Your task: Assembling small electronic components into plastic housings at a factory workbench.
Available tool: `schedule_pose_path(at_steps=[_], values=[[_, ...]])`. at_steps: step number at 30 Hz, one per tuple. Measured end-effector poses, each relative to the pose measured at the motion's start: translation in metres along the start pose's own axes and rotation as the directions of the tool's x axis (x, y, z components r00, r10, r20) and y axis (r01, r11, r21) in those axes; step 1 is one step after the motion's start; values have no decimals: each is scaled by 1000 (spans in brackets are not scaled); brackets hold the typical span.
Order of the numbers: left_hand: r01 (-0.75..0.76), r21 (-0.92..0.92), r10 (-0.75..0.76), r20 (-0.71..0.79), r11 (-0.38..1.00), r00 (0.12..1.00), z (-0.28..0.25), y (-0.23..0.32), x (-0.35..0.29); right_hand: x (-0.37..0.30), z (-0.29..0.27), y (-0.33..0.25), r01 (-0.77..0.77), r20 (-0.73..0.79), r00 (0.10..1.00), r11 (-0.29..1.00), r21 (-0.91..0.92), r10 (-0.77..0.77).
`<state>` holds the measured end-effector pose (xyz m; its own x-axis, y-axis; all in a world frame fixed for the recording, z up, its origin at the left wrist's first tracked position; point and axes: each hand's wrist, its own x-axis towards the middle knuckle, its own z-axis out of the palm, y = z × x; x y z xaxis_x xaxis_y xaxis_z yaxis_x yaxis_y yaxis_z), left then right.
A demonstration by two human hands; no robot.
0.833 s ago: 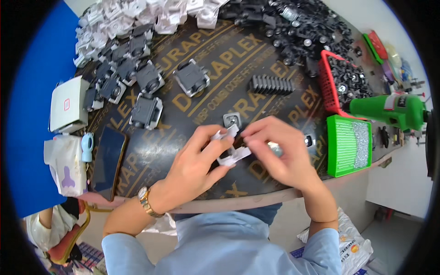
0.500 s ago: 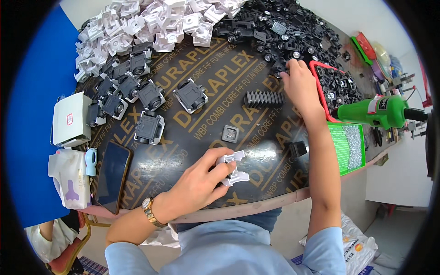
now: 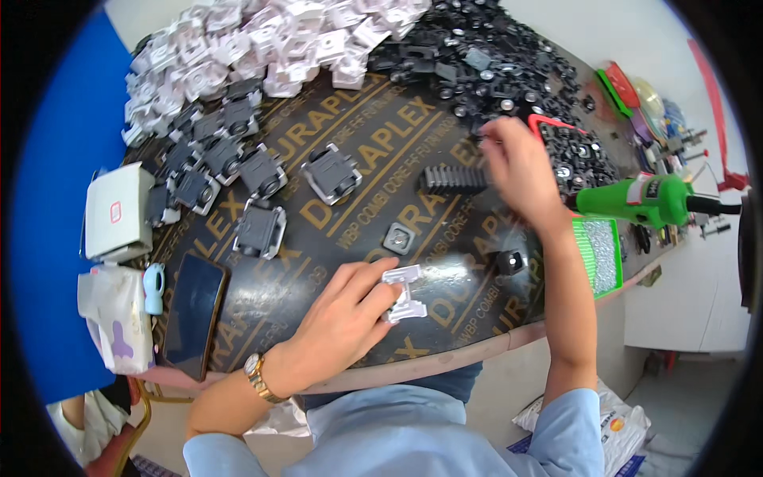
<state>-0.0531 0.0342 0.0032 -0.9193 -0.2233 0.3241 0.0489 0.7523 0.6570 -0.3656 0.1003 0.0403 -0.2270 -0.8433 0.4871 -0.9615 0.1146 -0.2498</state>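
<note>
My left hand [image 3: 342,314], with a gold watch at its wrist, is closed on a white plastic bracket [image 3: 407,292] just above the table's near edge. Beyond it on the table lies a small grey square part [image 3: 398,238]. My right hand [image 3: 520,171] is off to the right, at the near side of a pile of black parts [image 3: 477,67]. Its fingers are curled together and slightly blurred; what they hold is hidden. Beside that hand stands a row of thin black pieces [image 3: 455,180]. A black block [image 3: 510,262] rests nearer, left of my right forearm.
White brackets [image 3: 262,40] are heaped at the back left. Several assembled black-and-white units [image 3: 261,229] stand on the left, near a white box [image 3: 119,212], tissue pack [image 3: 115,318] and phone [image 3: 195,314]. On the right are a green power tool [image 3: 636,199] and green screw tray [image 3: 600,254].
My right hand has drawn back a little from the black pile, its fingers curling in. The left hand keeps its hold on the white bracket. The whole view has shifted slightly.
</note>
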Motion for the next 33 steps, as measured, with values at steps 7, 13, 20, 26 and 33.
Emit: schedule_pose_path(at_steps=[7,13,20,26,33], values=[[72,12,-72,21,997,997,3,0,-7,-103,-120,-40,-387,535,817,893,229,216],[14,-26,-14,4,1000,1000,6,3,-3,-97,-101,105,-275,-96,961,918,-285,258],[-7,-9,7,-22,1000,1000,6,-4,-2,-63,-52,167,-315,-78,948,864,-393,309],[-55,-46,53,-54,997,997,10,-5,1,-91,-85,185,-150,-403,915,937,-316,11],[-12,-68,2,-138,998,990,4,-4,0,-162,-134,22,-442,-373,768,852,280,521]])
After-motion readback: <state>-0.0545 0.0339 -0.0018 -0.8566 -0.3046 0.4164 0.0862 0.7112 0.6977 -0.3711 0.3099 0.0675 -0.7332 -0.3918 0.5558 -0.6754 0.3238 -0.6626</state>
